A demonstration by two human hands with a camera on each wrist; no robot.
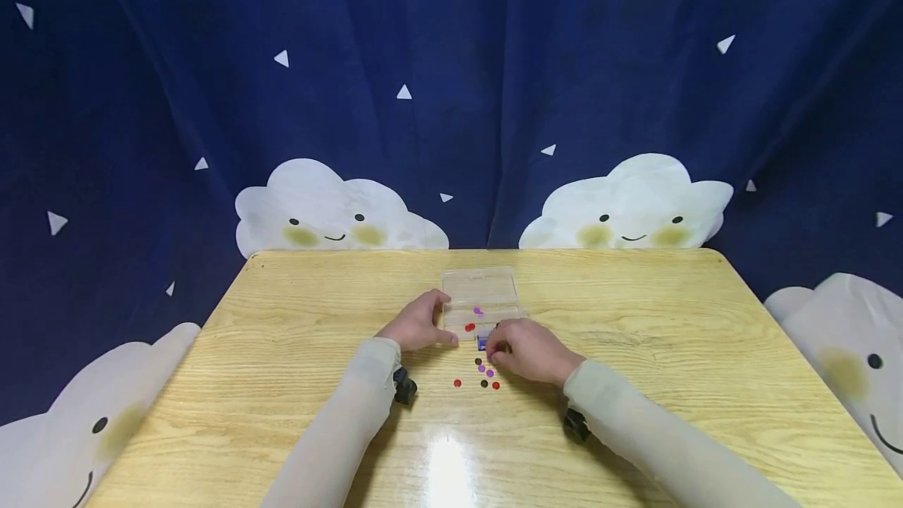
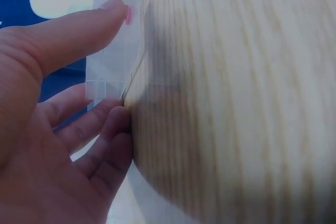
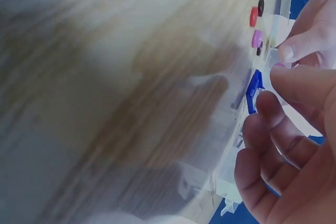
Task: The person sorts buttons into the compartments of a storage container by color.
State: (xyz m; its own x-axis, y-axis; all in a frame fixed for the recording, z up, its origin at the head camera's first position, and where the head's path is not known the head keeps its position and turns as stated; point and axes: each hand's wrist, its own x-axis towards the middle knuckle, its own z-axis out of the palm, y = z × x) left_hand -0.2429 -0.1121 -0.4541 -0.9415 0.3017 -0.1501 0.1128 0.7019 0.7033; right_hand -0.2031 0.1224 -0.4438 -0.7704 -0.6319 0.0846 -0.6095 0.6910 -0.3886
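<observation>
A clear plastic box (image 1: pixel 480 287) with its lid raised stands mid-table. My left hand (image 1: pixel 419 321) holds its left side, thumb at the front corner and curled fingers (image 2: pixel 113 129) along the side. My right hand (image 1: pixel 531 350) is at the front right of the box, its thumb and forefinger nearly together. A small purple disc (image 1: pixel 491 355) shows at those fingertips, mostly hidden; the pinch appears to be on it. Beside them is a small blue piece (image 3: pixel 254 92). Red discs (image 1: pixel 469 328) and purple discs (image 1: pixel 477 310) lie in the box.
Loose discs lie on the wooden table (image 1: pixel 282 382) in front of the box: a red disc (image 1: pixel 457 383) on the left, a black disc (image 1: pixel 484 384), another red disc (image 1: pixel 496 386) and a purple disc (image 1: pixel 482 368). A dark blue curtain (image 1: pixel 451 38) hangs behind.
</observation>
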